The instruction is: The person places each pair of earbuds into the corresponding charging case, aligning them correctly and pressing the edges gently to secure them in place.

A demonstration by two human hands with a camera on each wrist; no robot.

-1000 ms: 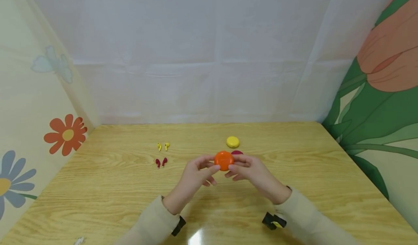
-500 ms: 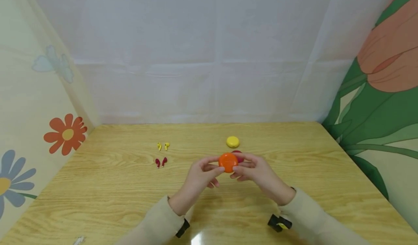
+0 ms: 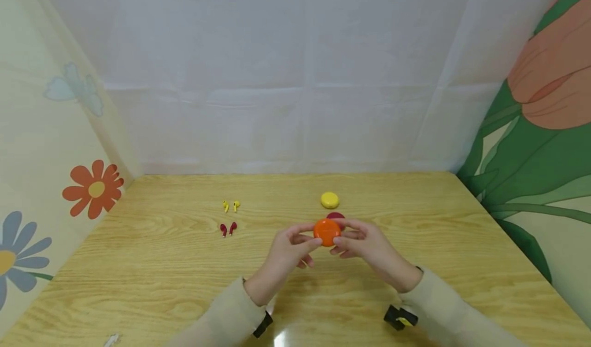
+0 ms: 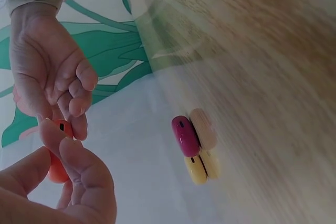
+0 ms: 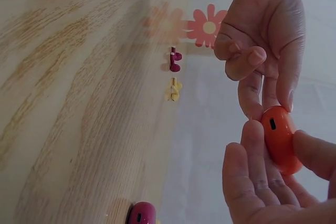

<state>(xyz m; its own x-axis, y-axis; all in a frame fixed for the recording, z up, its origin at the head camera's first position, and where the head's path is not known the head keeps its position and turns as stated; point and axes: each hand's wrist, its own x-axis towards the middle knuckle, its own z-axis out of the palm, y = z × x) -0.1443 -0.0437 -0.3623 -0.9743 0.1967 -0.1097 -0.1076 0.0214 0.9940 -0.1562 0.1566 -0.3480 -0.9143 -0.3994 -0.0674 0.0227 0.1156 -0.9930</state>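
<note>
An orange, rounded earbud case (image 3: 327,232) is held up over the table between both hands, its lid closed. My left hand (image 3: 292,247) pinches its left side between thumb and fingers, and my right hand (image 3: 365,242) pinches the right side. In the right wrist view a small dark port shows on the edge of the orange case (image 5: 281,139). Just behind it on the table lies a dark red earbud case (image 3: 336,215), partly hidden by the orange one and the right fingers. Farther back sits a yellow earbud case (image 3: 330,200).
Left of the hands, a pair of yellow earbuds (image 3: 236,206) lies behind a pair of dark red earbuds (image 3: 233,228) on the wooden table (image 3: 161,265). A small whitish object (image 3: 112,340) lies near the front left edge. A white cloth (image 3: 295,80) hangs behind the table.
Both hands have shifted a little to the right and toward the person, carrying the orange earbud case with them. The other cases and the earbuds have stayed in place.
</note>
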